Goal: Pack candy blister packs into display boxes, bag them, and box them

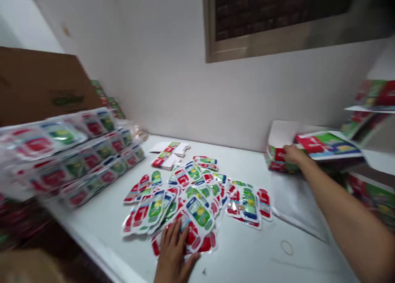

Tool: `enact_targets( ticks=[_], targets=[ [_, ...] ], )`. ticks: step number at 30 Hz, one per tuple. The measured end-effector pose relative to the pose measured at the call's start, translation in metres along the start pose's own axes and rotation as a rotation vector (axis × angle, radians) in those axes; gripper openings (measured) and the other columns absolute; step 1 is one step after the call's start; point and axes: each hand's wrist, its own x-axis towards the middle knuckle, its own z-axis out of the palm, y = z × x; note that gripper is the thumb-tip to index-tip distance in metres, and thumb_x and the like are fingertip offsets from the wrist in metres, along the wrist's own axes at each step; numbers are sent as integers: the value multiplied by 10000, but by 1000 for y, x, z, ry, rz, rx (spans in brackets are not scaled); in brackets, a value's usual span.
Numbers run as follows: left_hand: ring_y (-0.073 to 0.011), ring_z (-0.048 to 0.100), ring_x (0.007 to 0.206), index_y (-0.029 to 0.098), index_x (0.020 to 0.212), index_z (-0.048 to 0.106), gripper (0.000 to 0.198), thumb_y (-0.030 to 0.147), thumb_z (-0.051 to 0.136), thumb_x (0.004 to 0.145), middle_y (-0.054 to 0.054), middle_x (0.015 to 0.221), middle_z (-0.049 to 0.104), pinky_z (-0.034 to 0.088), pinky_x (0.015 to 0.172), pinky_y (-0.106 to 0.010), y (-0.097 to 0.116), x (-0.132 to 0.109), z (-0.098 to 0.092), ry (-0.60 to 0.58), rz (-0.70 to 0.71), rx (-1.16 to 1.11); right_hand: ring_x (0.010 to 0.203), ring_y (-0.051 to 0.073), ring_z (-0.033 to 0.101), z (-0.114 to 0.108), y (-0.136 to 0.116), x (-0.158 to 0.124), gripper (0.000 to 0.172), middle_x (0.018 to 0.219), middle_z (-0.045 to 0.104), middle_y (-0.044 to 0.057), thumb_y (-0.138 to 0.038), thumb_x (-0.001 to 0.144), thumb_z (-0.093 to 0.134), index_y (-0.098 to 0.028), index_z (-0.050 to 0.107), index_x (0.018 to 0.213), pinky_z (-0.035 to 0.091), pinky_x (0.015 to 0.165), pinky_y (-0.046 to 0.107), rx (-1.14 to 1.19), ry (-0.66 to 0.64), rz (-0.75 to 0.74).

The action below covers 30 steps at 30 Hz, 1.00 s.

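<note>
- Down at the near side, the left hand (pixel 174 252) lies palm-down with fingers spread on the front of the sachet pile (pixel 200 212) — pressing flat, not grasping.
- The right hand (pixel 294 154) reaches far out to the small box (pixel 277 166), its fingers at the box's upper edge; blur hides the grip, so I cannot tell whether they close on it.
- The pile, red, green and blue on white, spreads loosely across the middle of the white table (pixel 247 256), with a smaller cluster (pixel 243 202) just right of it.
- Behind the pile sit folded cartons (pixel 166 155).
- Beneath the right forearm lies a whitish sheet (pixel 293 205); nearer, a rubber band (pixel 287 247).
- Just right of the small box is a larger printed box (pixel 328 145).
- Along the left edge, strips of joined sachets (pixel 89 155) are stacked up — a brown cardboard box (pixel 37 83) stands behind them.
- Beyond rises a pale wall (pixel 166 69) with a framed window (pixel 262 11).
</note>
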Motion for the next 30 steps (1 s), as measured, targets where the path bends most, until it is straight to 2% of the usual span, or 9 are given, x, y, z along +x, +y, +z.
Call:
enact_targets(
  ticks=[3,6,8,12,15,19,23,26,30],
  targets=[
    [-348,312,1380,238,1444,365,696,522,559,839,-130,1521,332,296,1078,-560,6,-1,-9,-25,-4,14,897,261,617,1,-3,7,244,1003,642,228,-188,890,496,-56,644,1031,406,714,322,35,19,-104],
    [-357,305,1381,220,1447,358,721,554,549,838,-151,1514,335,254,1094,-581,11,-2,-14,-49,-11,-18,953,215,586,3,-15,-22,197,1047,626,139,-279,921,500,-157,627,1010,395,756,288,83,69,-246],
    [-363,303,1379,206,1444,361,742,574,550,829,-164,1505,345,222,1103,-596,14,-2,-16,-54,-16,-50,952,192,576,5,-25,-53,169,1021,623,103,-309,919,522,-185,614,987,393,782,269,159,159,-362],
    [-373,303,1377,193,1414,406,708,555,567,827,-179,1486,371,167,1107,-635,20,-1,-22,-30,-36,-121,882,189,582,-3,-38,-126,143,916,626,94,-296,919,536,-170,603,929,410,780,264,345,472,-510],
    [-363,324,1367,191,1372,454,636,485,602,827,-179,1455,411,175,1112,-625,32,-2,-35,56,-90,-237,864,190,592,-18,-48,-192,163,938,624,90,-318,933,517,-176,593,955,422,744,267,351,549,-545],
    [-315,342,1366,217,1402,390,621,443,582,856,-153,1460,404,290,1103,-536,62,-13,-62,119,-204,-623,731,151,587,-16,-71,-304,132,899,616,45,-276,947,479,-201,583,981,400,661,258,279,424,-744],
    [-303,322,1382,230,1467,244,787,521,597,826,-137,1503,334,311,1111,-491,97,-35,-77,18,-278,-1100,638,140,540,23,-101,-403,202,781,579,19,-87,915,412,-210,566,871,358,585,249,269,204,-876],
    [-290,398,1337,223,1451,264,755,482,612,832,-135,1466,392,348,1094,-466,113,-44,-75,-68,-370,-1301,662,154,560,50,-116,-442,208,786,585,23,-22,837,459,-208,552,826,366,581,248,253,121,-917],
    [-259,412,1336,236,1465,241,663,441,525,902,-129,1503,342,370,1089,-436,120,-32,-64,-137,-392,-1420,633,177,576,62,-128,-451,257,764,591,12,20,736,523,-225,558,807,367,562,268,124,147,-769]
  ],
)
